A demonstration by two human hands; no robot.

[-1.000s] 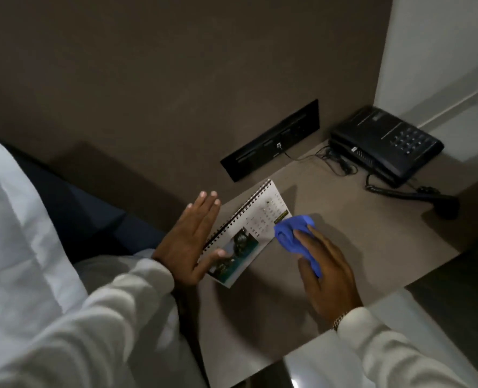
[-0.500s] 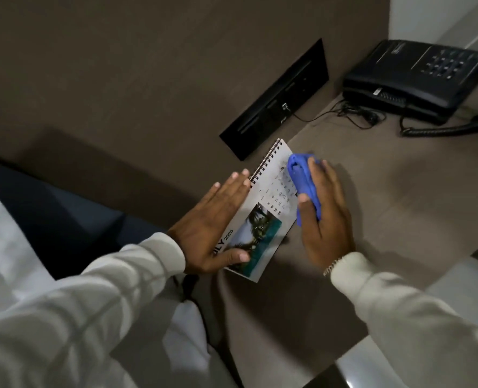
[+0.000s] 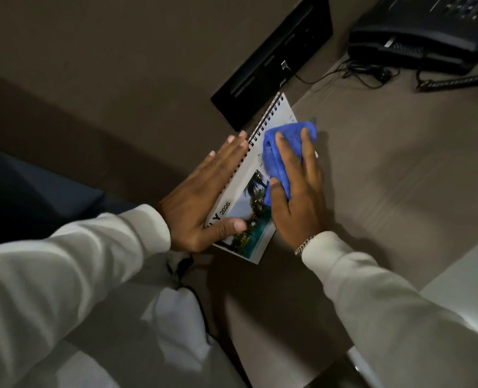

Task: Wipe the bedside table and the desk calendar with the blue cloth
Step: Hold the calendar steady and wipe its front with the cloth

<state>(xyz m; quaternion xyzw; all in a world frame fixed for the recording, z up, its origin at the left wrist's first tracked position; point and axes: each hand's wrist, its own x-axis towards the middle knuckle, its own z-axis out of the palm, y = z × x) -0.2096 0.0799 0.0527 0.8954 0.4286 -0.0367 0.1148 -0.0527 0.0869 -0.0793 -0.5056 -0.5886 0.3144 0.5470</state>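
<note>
The spiral-bound desk calendar stands tilted at the left edge of the brown bedside table, its picture page facing me. My left hand holds it along the spiral side, fingers flat behind it and thumb across the lower front. My right hand presses the crumpled blue cloth flat against the calendar's upper front page. The cloth covers most of the date grid.
A black telephone with coiled cord sits at the table's back right. A black socket panel is set in the brown wall behind the calendar. White bedding lies at lower left; a pale surface borders the table at lower right.
My right hand has slid the blue cloth from the calendar's right edge onto its front page. The view has moved closer and lower; my left hand keeps its hold.
</note>
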